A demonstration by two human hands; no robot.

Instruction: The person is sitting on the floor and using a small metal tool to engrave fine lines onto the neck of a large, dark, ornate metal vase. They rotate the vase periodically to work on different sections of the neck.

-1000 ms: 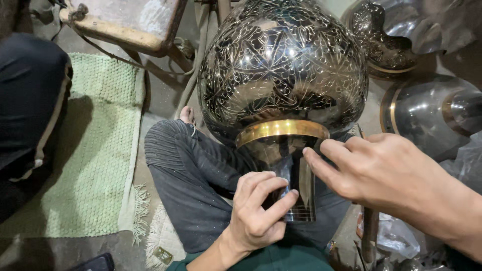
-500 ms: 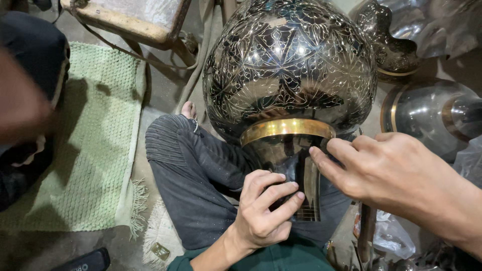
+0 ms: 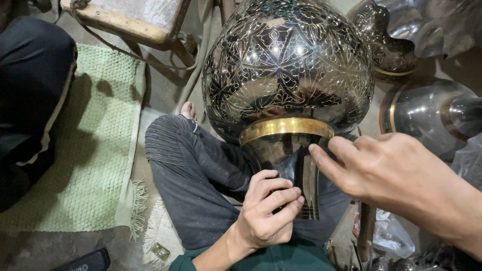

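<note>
At the bottom centre of the frame, the left hand (image 3: 263, 211) is curled with its fingers bent against the flared dark neck (image 3: 291, 160) of a large engraved metal vase (image 3: 288, 65), gripping it low down. At lower right, the right hand (image 3: 386, 173) comes in from the side, its fingertips pressed to the neck's right edge just under the brass band (image 3: 285, 128); whether it grips or only touches cannot be told. The vase lies across the person's lap, neck toward the camera, its round black body cut with fine silver floral lines filling the upper centre. Beneath it are crossed legs in dark grey trousers (image 3: 196, 175), with a bare toe showing beside the vase. On the floor at left lies a green woven mat (image 3: 85, 150). At upper left stands a worn wooden stool (image 3: 130, 20). At right and upper right rest other shiny metal vessels (image 3: 432, 113).
</note>
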